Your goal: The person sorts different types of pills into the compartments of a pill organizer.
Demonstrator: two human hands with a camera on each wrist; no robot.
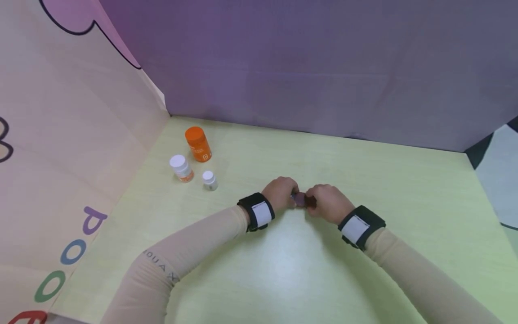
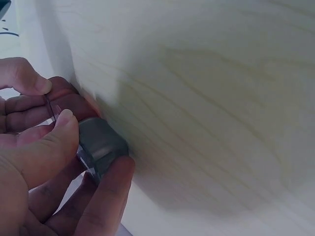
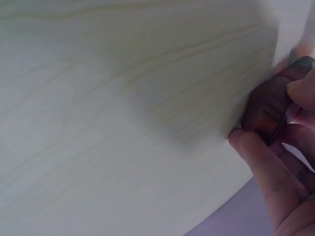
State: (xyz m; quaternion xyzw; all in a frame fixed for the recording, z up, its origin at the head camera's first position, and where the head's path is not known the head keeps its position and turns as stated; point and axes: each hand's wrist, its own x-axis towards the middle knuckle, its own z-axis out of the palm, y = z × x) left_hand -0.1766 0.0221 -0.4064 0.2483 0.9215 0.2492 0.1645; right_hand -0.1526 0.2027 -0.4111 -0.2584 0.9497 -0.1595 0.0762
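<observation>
Both hands meet at a small pill organizer (image 1: 300, 199) near the middle of the table. Its sections are see-through plastic: a grey-blue one (image 2: 102, 137) at the left end and dark red ones (image 3: 265, 109) toward the right. My left hand (image 1: 280, 193) grips the grey-blue end between thumb and fingers. At the other end, my right hand (image 1: 329, 203) pinches the dark red part. A thin upright edge, perhaps a raised lid (image 2: 50, 108), shows between the thumbs in the left wrist view. Fingers hide much of the case, and its contents cannot be made out.
At the back left of the pale wood table (image 1: 404, 193) stand an orange bottle (image 1: 198, 145), a white bottle with an orange band (image 1: 181, 168), and a smaller white bottle (image 1: 209, 181). A purple-grey panel (image 1: 303, 67) borders the back, a printed light panel (image 1: 81, 135) the left.
</observation>
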